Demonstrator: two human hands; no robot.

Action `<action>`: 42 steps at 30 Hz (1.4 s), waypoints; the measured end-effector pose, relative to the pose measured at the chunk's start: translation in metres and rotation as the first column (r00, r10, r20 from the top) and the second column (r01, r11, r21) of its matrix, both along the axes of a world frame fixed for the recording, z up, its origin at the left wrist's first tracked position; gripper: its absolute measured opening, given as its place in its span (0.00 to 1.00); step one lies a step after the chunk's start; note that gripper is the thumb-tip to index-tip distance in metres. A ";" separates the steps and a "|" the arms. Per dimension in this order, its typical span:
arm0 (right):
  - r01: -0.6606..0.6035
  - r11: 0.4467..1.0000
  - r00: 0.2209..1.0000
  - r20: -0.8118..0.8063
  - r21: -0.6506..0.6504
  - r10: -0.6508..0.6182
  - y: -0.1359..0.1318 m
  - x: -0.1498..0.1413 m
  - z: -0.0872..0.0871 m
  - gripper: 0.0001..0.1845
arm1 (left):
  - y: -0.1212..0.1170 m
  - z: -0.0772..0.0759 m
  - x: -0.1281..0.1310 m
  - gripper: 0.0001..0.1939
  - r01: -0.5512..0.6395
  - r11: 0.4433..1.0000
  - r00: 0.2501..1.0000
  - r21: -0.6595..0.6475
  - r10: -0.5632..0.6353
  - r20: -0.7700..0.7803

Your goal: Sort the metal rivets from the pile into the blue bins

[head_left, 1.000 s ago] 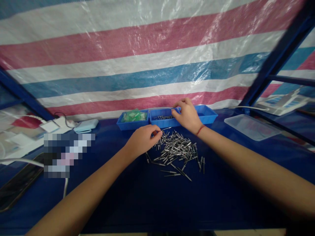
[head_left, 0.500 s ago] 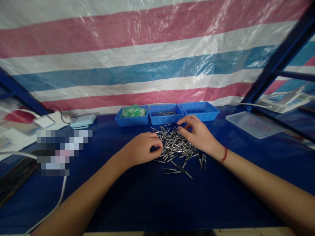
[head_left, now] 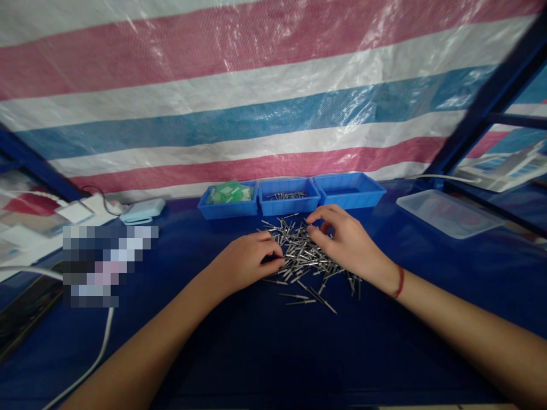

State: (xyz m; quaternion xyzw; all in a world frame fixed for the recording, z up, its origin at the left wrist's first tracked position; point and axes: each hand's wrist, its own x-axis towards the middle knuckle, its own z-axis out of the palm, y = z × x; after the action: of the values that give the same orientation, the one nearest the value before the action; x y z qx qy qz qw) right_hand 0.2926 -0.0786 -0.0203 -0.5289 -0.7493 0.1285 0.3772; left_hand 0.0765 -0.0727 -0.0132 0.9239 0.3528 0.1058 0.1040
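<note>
A loose pile of silvery blind rivets (head_left: 305, 256) lies on the blue tabletop (head_left: 273, 347). My left hand (head_left: 248, 259) rests at the pile's left edge, its fingers curled and the thumb close to the index finger; what they hold, if anything, is hidden. Over the pile's upper right side is my right hand (head_left: 346, 236), with a red cord at the wrist. Its thumb and index finger come together around what looks like one rivet at the pile's back edge. Behind the pile, the middle blue bin (head_left: 288, 206) contains several rivets.
Left of the middle bin, a blue bin (head_left: 228, 212) holds green-and-clear packets (head_left: 231, 192). To its right stands another blue bin (head_left: 352, 199). A clear plastic lid (head_left: 444, 213) lies at right. At left are a light-blue case (head_left: 143, 210), a phone (head_left: 29, 310) and a white cable (head_left: 106, 336).
The right hand's thumb and index finger have moved closer together at the pile's back edge. The left hand stays near the same place, its fingers shifted slightly. The camera view has shifted a little.
</note>
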 end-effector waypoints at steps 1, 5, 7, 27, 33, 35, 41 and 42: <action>0.002 1.000 1.000 0.005 0.004 -0.002 -0.001 -0.001 0.001 0.08 | 0.000 0.000 0.000 0.09 0.003 1.000 1.000 -0.009 -0.003 -0.003; -0.008 1.000 1.000 0.026 0.012 0.008 -0.003 -0.002 0.001 0.08 | 0.000 0.000 -0.001 0.09 0.021 0.999 1.000 -0.028 -0.021 -0.012; -0.011 1.000 0.999 0.030 0.010 0.011 -0.004 -0.002 0.001 0.09 | 0.000 0.000 0.000 0.08 0.033 0.999 0.999 -0.018 -0.033 -0.014; -0.194 0.981 0.978 -0.081 -0.019 0.192 -0.014 -0.010 0.003 0.10 | -0.005 0.010 0.007 0.09 -0.174 0.984 0.920 -0.042 0.178 0.350; -0.300 0.953 0.905 -0.328 -0.042 0.271 -0.020 -0.017 0.005 0.08 | -0.013 -0.002 0.022 0.08 -0.199 0.961 0.801 -0.191 0.272 0.533; -0.275 0.961 0.894 -0.378 -0.037 0.241 -0.020 -0.017 0.006 0.09 | -0.015 -0.004 0.025 0.07 -0.201 0.960 0.791 -0.196 0.277 0.545; -0.246 0.969 0.872 -0.445 -0.036 0.205 -0.020 -0.018 0.005 0.07 | -0.018 -0.007 0.027 0.05 -0.197 0.959 0.783 -0.204 0.279 0.556; -0.250 0.968 0.870 -0.444 -0.023 0.214 -0.021 -0.018 0.006 0.07 | -0.019 -0.007 0.027 0.06 -0.195 0.957 0.783 -0.216 0.284 0.553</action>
State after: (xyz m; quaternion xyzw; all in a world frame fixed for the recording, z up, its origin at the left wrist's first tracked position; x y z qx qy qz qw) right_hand 0.2745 -0.0995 -0.0147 -0.4072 -0.6977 0.3181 0.4963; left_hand 0.1036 -0.0914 -0.0200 0.7852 0.4257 0.3673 0.2595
